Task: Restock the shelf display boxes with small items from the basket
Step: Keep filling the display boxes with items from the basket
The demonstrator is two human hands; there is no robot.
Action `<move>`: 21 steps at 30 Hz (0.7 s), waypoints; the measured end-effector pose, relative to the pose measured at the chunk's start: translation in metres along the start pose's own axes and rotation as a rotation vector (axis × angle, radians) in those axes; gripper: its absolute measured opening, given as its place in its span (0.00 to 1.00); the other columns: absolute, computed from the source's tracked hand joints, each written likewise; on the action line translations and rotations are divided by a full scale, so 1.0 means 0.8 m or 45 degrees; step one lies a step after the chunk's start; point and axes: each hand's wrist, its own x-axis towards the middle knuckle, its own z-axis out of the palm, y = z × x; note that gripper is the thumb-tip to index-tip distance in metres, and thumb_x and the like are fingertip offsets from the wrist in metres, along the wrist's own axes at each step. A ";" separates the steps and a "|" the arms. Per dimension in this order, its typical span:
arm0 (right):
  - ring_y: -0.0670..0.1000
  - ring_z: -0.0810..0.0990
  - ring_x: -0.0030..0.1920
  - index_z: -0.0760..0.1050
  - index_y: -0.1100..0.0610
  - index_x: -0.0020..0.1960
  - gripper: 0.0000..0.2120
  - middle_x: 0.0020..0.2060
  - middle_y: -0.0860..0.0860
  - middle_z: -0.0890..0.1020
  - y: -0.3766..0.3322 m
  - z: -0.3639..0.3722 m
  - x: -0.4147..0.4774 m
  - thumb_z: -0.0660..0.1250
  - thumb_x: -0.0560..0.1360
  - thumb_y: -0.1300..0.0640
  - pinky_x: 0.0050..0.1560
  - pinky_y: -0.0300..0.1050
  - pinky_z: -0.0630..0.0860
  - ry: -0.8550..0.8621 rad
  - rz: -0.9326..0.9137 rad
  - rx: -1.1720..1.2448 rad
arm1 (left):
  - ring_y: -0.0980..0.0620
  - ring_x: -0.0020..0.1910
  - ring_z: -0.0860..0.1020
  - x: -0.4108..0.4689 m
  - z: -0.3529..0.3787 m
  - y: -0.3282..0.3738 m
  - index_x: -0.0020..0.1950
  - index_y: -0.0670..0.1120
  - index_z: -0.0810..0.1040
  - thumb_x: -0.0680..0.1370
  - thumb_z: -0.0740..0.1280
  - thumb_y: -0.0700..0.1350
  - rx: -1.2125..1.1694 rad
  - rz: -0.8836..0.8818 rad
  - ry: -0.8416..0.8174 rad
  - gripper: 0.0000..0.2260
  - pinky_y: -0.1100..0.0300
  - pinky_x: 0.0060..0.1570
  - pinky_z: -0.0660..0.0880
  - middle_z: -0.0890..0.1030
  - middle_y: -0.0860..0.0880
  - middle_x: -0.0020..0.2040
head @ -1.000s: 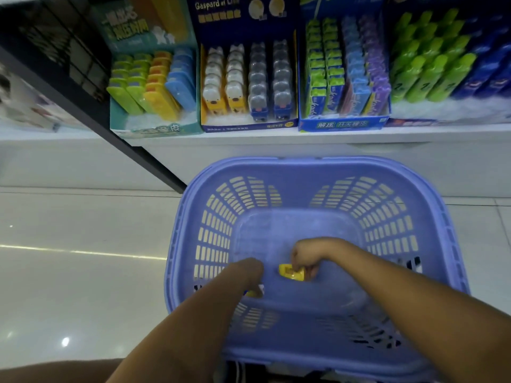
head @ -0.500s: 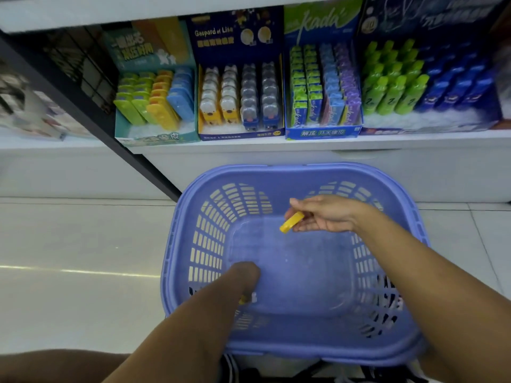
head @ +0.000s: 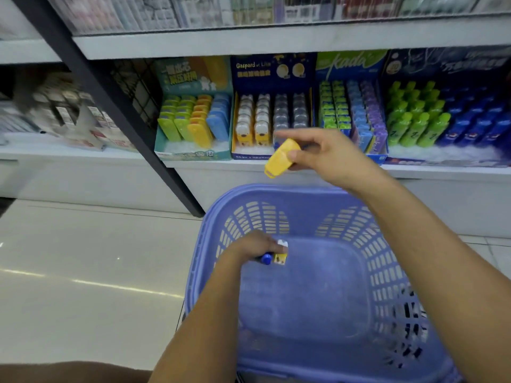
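Observation:
My right hand [head: 329, 154] pinches a small yellow item [head: 280, 158] in the air in front of the shelf, above the basket's far rim and just before the dark blue display box [head: 272, 70] with yellow and grey rows. My left hand [head: 253, 247] is inside the purple basket [head: 204, 244], closed on two small items: a yellow-and-white one [head: 280, 254] and a blue one [head: 266, 258]. The basket's floor looks bare apart from my hand.
A teal display box [head: 193, 154] stands left of the dark blue one; boxes of green, blue and purple items [head: 351, 114] and of bottle-shaped items [head: 442, 125] stand to the right. A black shelf post [head: 116, 111] slants down left. Glossy floor [head: 83, 272] lies to the left.
My right hand has lifted the yellow item out of the basket up to shelf height. My left hand stays in the basket, now showing two small items in its grip.

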 end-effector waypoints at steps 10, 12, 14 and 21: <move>0.51 0.77 0.58 0.77 0.57 0.63 0.17 0.58 0.54 0.80 -0.042 0.122 0.126 0.68 0.74 0.61 0.58 0.36 0.68 0.044 -0.467 -0.650 | 0.52 0.31 0.71 -0.105 -0.134 0.041 0.37 0.43 0.78 0.71 0.74 0.46 -0.488 0.335 0.358 0.09 0.61 0.33 0.66 0.77 0.46 0.33; 0.55 0.75 0.59 0.75 0.57 0.64 0.18 0.57 0.57 0.79 -0.028 0.133 0.134 0.66 0.75 0.61 0.57 0.41 0.67 0.021 -0.474 -0.744 | 0.53 0.31 0.72 -0.114 -0.144 0.036 0.37 0.43 0.78 0.71 0.74 0.46 -0.569 0.365 0.456 0.09 0.62 0.32 0.68 0.78 0.47 0.32; 0.56 0.74 0.59 0.75 0.59 0.65 0.18 0.57 0.58 0.78 -0.020 0.139 0.138 0.66 0.76 0.62 0.58 0.42 0.67 0.043 -0.487 -0.739 | 0.53 0.30 0.73 -0.118 -0.149 0.029 0.39 0.43 0.79 0.71 0.74 0.46 -0.683 0.396 0.543 0.08 0.62 0.32 0.72 0.79 0.49 0.31; 0.54 0.74 0.55 0.74 0.62 0.64 0.15 0.55 0.59 0.74 -0.017 0.148 0.142 0.63 0.78 0.60 0.58 0.46 0.69 -0.057 -0.510 -0.864 | 0.48 0.34 0.70 -0.118 -0.155 0.019 0.42 0.42 0.79 0.74 0.71 0.48 -0.936 0.408 0.841 0.10 0.55 0.37 0.67 0.75 0.47 0.32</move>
